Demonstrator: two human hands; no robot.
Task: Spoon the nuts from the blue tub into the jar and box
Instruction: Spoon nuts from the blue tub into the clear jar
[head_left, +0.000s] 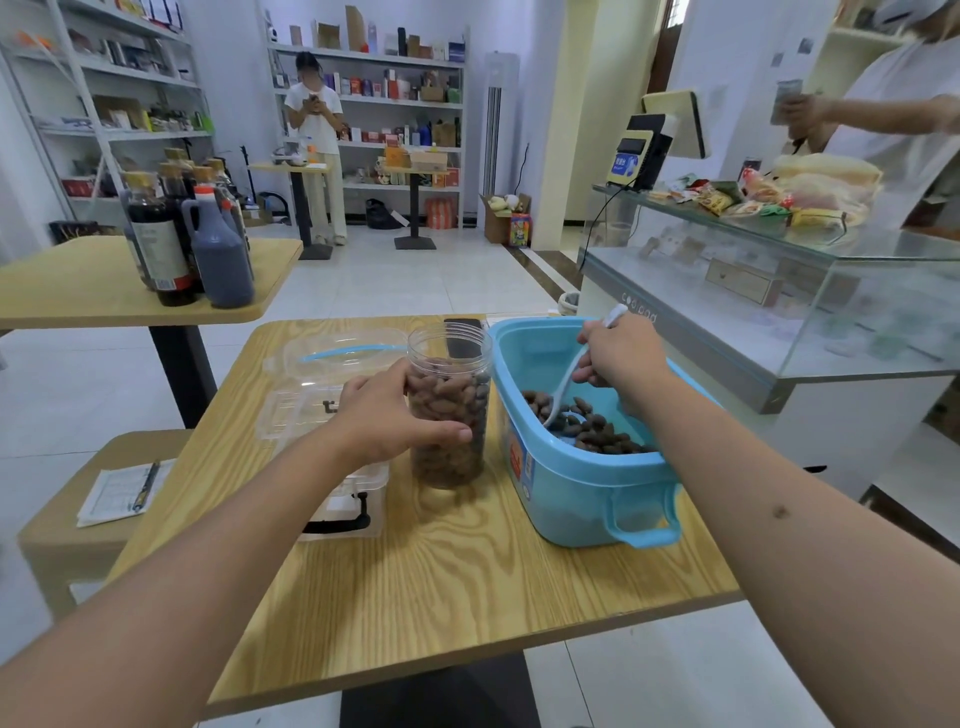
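Pale wood-grain square tabletop (415, 587) on a dark pedestal, over a floor of light glossy tiles (415, 280). On it, a tall clear plastic jar (449, 405), open-topped and mostly full of brown nuts, just left of a light-blue rectangular plastic tub (582, 488) with a thin layer of dark brown nuts (597, 428) on its bottom. Left hand (387, 415) wrapped round the jar, fingers (444, 432) curled against its side. Right hand (621, 353) inside the tub, fingers closed on the handle of a white plastic spoon (563, 387), bowl down among the nuts. Behind the left hand, a clear plastic box (332, 410) with a black latch, its lid hinged open; contents hard to tell. Further left, a second wooden tabletop (93, 291) carrying dark sauce bottles (208, 249). To the right, a glass display counter (779, 291) strewn with snack packets. Along the far wall, white shelving (374, 104) stocked with boxes, a person standing before it.
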